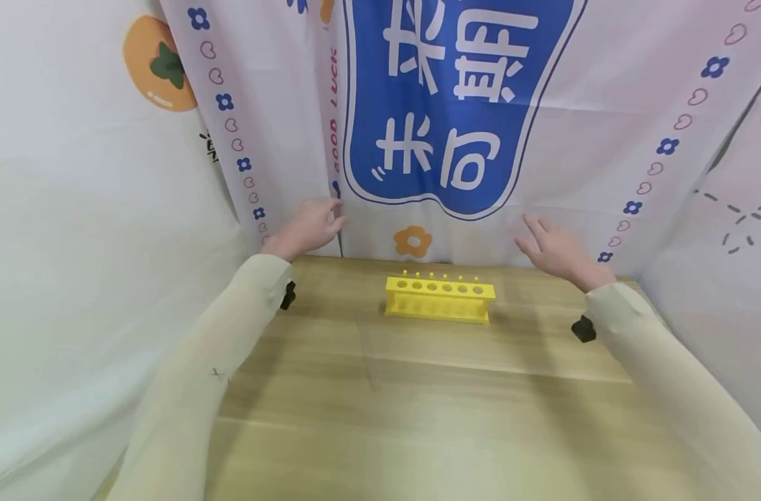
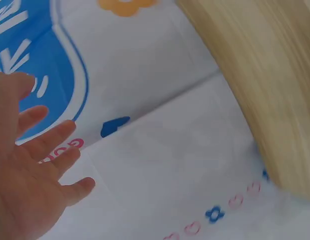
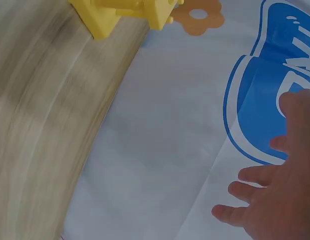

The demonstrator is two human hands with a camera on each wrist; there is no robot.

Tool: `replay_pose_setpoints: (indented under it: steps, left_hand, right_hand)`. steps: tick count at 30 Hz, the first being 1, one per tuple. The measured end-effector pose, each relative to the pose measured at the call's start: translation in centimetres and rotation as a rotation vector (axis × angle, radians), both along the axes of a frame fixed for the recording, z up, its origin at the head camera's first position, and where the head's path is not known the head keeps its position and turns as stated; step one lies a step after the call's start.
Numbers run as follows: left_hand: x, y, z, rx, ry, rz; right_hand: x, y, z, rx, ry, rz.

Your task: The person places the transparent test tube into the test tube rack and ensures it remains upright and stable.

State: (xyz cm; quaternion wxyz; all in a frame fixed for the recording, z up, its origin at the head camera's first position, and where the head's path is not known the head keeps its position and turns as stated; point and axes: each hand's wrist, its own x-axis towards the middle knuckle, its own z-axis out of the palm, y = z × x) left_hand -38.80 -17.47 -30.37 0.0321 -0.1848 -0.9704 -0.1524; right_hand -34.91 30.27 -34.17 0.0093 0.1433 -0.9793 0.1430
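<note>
A yellow test tube rack [image 1: 439,299] with a row of round holes and several short pegs stands near the back edge of the wooden table. My left hand [image 1: 311,224] is raised to the left of the rack, fingers spread and holding nothing; the left wrist view shows its fingers [image 2: 62,134] apart against the cloth. On the other side, my right hand [image 1: 553,248] is lifted to the right of the rack, also with nothing in it. One end of the yellow rack [image 3: 157,12] appears at the top of the right wrist view.
The wooden table [image 1: 430,410] spreads out below both arms. Behind it hangs a white cloth [image 1: 367,233] with a blue printed panel [image 1: 443,139] and an orange flower. White cloth walls [image 1: 85,278] close in the left and right sides.
</note>
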Motion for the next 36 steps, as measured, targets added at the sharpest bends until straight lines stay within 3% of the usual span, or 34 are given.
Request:
replay_pose_setpoints:
  steps: [7,12,26,32,36]
  left_hand:
    - [0.4,-0.3,-1.1,0.438,-0.029,0.052]
    - [0.7,-0.1,-2.0,0.583,-0.073,0.056]
    - [2.6,-0.8,-4.3,0.595,-0.154,0.071]
    - [4.1,-1.1,-6.0,0.608,-0.130,0.075]
    - [4.9,-0.8,-7.4,0.666,-0.145,0.068]
  right_hand:
    - [0.3,-0.8,-2.4,-0.204,0.095,0.023]
    - [1.1,-1.3,-3.6,-0.237,0.114,0.039]
    - [2.0,-2.9,-6.5,-0.392,0.128,0.019]
    - [2.8,-3.3,-8.0,-0.448,0.106,-0.016]
    - [3.2,-3.5,-8.9,-0.483,0.094,-0.043]
